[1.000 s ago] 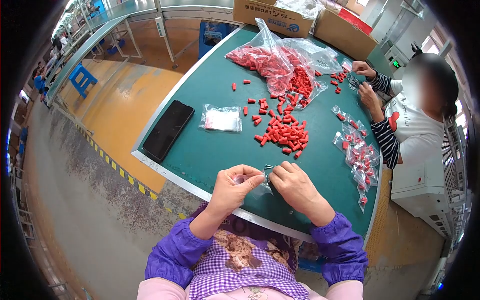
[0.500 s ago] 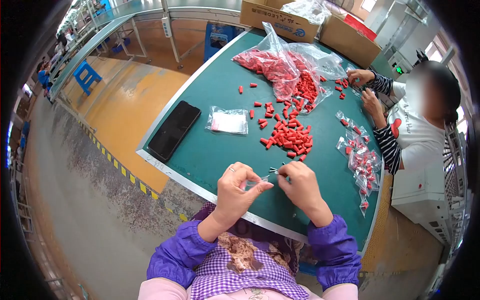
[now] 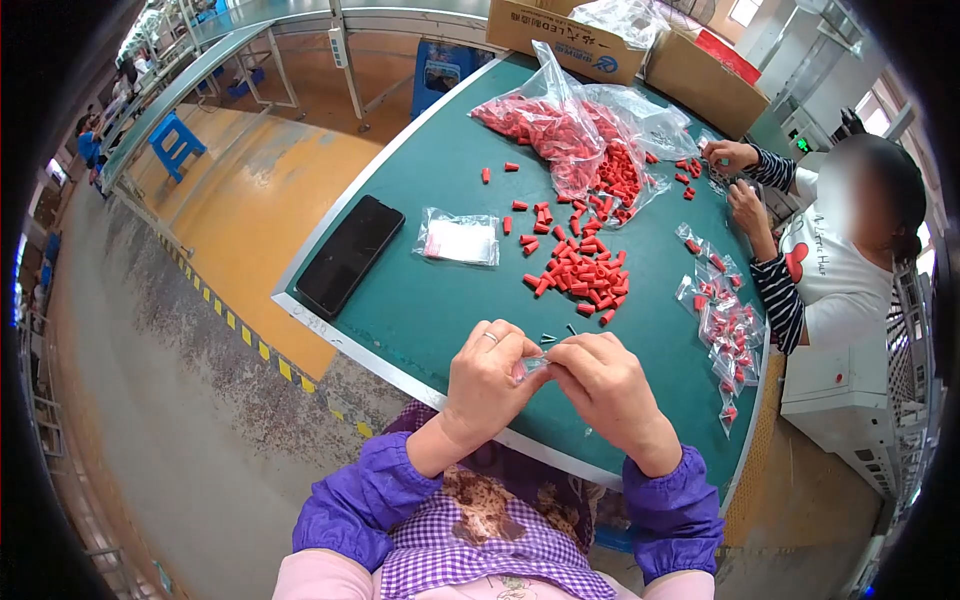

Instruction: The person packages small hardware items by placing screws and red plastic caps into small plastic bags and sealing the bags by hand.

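My left hand (image 3: 488,382) is closed around a small clear plastic bag (image 3: 531,366), of which only a part shows between the fingers. My right hand (image 3: 606,388) is pinched at the bag's upper edge, touching it; whatever its fingertips hold is hidden. Just beyond the fingers, a few small screws (image 3: 548,338) lie on the green table. Farther out is a loose pile of red wire connector caps (image 3: 585,275).
An open plastic bag of red caps (image 3: 560,140) lies behind the pile. A black phone (image 3: 350,256) and a bagged white card (image 3: 460,240) are on the left. Filled small bags (image 3: 722,330) line the right edge, near a co-worker (image 3: 830,250). Cardboard boxes (image 3: 700,80) stand behind.
My right hand has moved from beside the screws on the table to the bag, so both hands now meet. My left hand has shifted slightly right and turned.
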A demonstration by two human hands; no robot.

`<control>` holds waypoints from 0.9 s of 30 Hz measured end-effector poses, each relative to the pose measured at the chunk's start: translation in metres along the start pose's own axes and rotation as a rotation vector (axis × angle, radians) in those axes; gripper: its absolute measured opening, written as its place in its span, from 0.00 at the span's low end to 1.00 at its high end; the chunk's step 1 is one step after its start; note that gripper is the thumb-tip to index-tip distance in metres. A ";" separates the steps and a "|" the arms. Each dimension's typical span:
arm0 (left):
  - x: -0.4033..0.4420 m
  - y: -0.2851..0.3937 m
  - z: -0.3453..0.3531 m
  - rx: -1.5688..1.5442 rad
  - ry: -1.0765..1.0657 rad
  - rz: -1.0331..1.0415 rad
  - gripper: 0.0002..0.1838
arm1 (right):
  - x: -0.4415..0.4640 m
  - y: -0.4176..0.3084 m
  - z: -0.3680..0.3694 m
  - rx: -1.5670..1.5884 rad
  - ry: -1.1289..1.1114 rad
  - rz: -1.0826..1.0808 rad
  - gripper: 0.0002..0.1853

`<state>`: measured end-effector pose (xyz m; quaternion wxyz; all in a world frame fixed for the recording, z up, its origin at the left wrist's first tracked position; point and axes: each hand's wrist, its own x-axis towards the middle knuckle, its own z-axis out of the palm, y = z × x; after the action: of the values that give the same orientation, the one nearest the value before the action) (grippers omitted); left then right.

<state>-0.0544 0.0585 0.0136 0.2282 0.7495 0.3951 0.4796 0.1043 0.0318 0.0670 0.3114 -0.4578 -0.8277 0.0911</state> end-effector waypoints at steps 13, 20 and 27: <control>0.002 -0.006 0.000 0.004 -0.046 -0.061 0.15 | 0.024 0.046 0.026 0.215 0.151 0.228 0.06; 0.004 -0.008 0.001 -0.012 0.018 -0.040 0.15 | 0.045 0.061 0.062 -0.344 -0.097 0.342 0.08; 0.005 -0.014 0.001 -0.013 0.018 -0.066 0.15 | 0.037 0.071 0.071 -0.339 -0.035 0.308 0.07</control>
<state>-0.0576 0.0702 0.0059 0.2453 0.7300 0.4186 0.4813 0.0974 0.1120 -0.0039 0.1979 -0.6227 -0.7570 0.0049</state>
